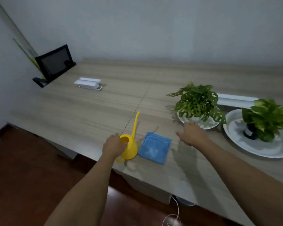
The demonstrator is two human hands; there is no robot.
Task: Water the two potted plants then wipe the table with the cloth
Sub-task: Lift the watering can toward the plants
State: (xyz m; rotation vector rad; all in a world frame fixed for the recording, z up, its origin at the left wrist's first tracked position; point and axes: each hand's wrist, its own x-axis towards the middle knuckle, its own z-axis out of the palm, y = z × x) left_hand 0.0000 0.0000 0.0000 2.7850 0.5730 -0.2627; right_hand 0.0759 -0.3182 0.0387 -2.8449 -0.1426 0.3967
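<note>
A yellow watering can (131, 149) with a long thin spout stands near the front edge of the wooden table (88, 108). My left hand (114, 145) grips its rim and body from the left. A folded blue cloth (155, 147) lies flat just right of the can. My right hand (192, 132) hovers with fingers spread, just in front of the white dish (209, 125) that holds the nearer leafy plant (196, 101). A second plant (268, 116) in a dark pot sits in a larger white dish (271, 151) at the far right.
A black tablet on a stand (55, 64) leans at the back left by the wall. A small white box (88, 83) lies behind the middle of the table. A white rail (235, 99) runs behind the plants. Dark wooden floor (31, 168) lies below the table edge.
</note>
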